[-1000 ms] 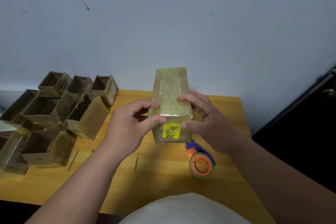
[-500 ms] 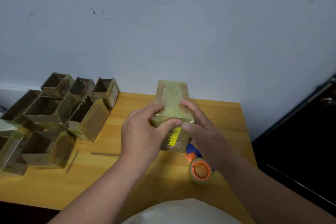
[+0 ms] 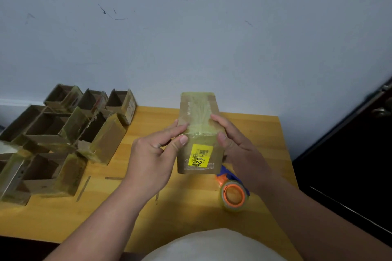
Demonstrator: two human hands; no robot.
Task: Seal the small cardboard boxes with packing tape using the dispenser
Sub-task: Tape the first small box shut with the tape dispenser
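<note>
A small cardboard box (image 3: 199,131), closed and with glossy packing tape along its top face, is held up above the wooden table (image 3: 191,214) between both hands. The left hand (image 3: 154,154) grips its left edge, thumb pressed on the taped corner; the right hand (image 3: 235,146) grips the right edge the same way. A yellow barcode label (image 3: 201,155) sits on the near face. Its contents are hidden. The tape dispenser (image 3: 232,193), orange core and blue handle, lies on the table just beside the right wrist. At far left a cluster of open boxes (image 3: 55,140) rests with dark interiors showing nothing inside
</note>
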